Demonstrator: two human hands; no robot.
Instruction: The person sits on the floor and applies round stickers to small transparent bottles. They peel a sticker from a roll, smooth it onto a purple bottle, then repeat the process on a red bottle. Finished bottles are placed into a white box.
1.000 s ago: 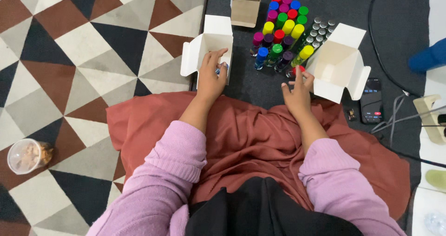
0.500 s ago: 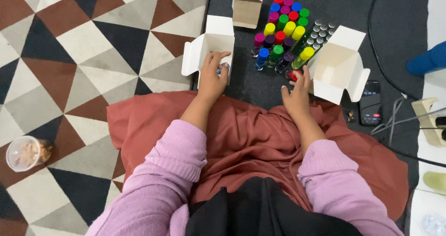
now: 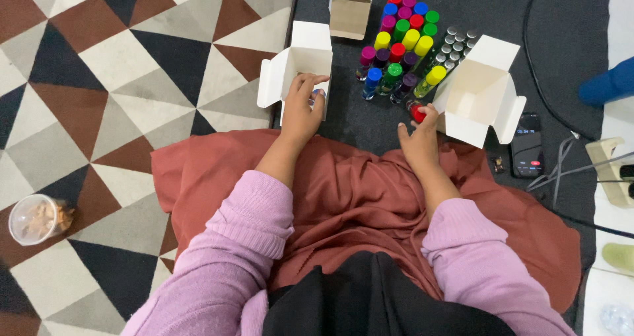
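Observation:
My left hand (image 3: 302, 105) rests at the mouth of an open white box (image 3: 295, 70) on the floor, its fingers around a small bottle with a blue cap (image 3: 319, 97). My right hand (image 3: 418, 138) pinches a red-capped bottle (image 3: 417, 112) just left of a second open white box (image 3: 479, 91). Between the boxes stands a cluster of small bottles with coloured caps (image 3: 400, 42) and a group of silver-capped ones (image 3: 453, 47). A rust-red cloth (image 3: 356, 197) covers my lap.
A brown cardboard box (image 3: 350, 5) stands behind the bottles. A phone (image 3: 526, 146), cables and a power strip (image 3: 611, 171) lie at the right. A plastic cup with food (image 3: 36, 218) sits on the patterned rug (image 3: 99, 72) at the left.
My right hand has drawn back slightly toward me with the red-capped bottle. The left hand stays at the white box.

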